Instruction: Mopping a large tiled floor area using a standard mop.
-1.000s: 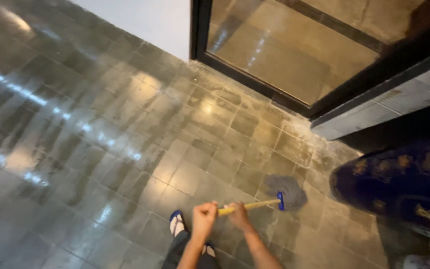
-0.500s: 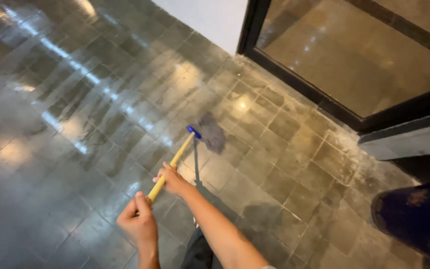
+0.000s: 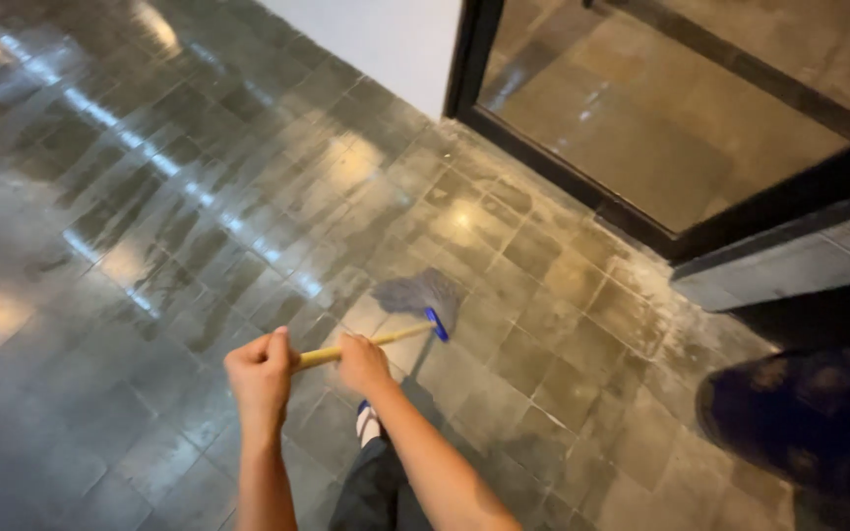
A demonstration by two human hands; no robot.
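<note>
Left hand (image 3: 261,369) is gripping the near end of the yellow wooden mop handle (image 3: 366,346), fingers curled tight around it. Right hand (image 3: 362,362) is clamping the same handle just ahead. Grey string mop head (image 3: 415,293) with blue plastic collar (image 3: 436,324) is lying on the wet grey tiled floor (image 3: 150,216), near the black-framed glass door (image 3: 641,108). A sandalled foot (image 3: 368,423) is showing below the hands.

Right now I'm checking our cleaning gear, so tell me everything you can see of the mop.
The mop has a yellow handle, a blue clamp and a grey stringy head spread flat on the wet tiled floor. It lies at a low slant, head away from the person. The left hand and right hand both grip the handle.
</note>
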